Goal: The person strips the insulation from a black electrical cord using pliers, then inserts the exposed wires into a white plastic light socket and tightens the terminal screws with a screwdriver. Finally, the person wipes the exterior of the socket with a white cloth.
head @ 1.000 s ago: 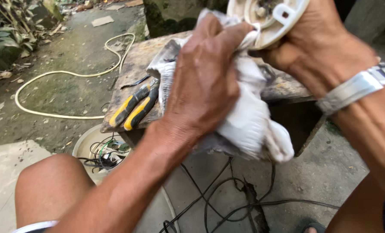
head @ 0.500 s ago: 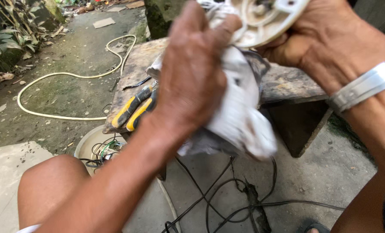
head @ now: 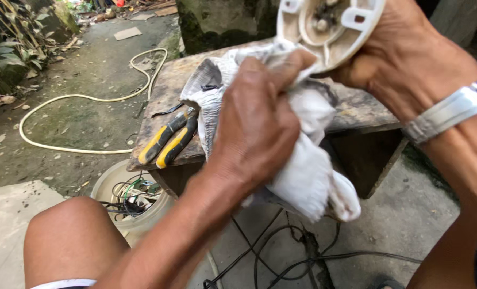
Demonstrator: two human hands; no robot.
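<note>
My left hand (head: 260, 128) grips a white cloth (head: 310, 171) and presses a bunched corner of it against the rim of a round cream plastic part (head: 329, 29). My right hand (head: 404, 69), with a metal watch band on the wrist, holds that part up from behind, its open face with a dirty centre turned toward me. The cloth hangs down below my left hand over the edge of a worn wooden bench (head: 356, 109).
Yellow-and-black pliers (head: 169, 139) lie on the bench's left end. Below it stands a round cream housing with loose wires (head: 131, 195). Black cables (head: 302, 257) run over the concrete floor. A pale hose (head: 89, 99) loops on the ground at left. My bare knee (head: 72, 241) is at lower left.
My left hand with the cloth has shifted along the rim of the plastic part, and the part has tilted and risen slightly toward the top of the view.
</note>
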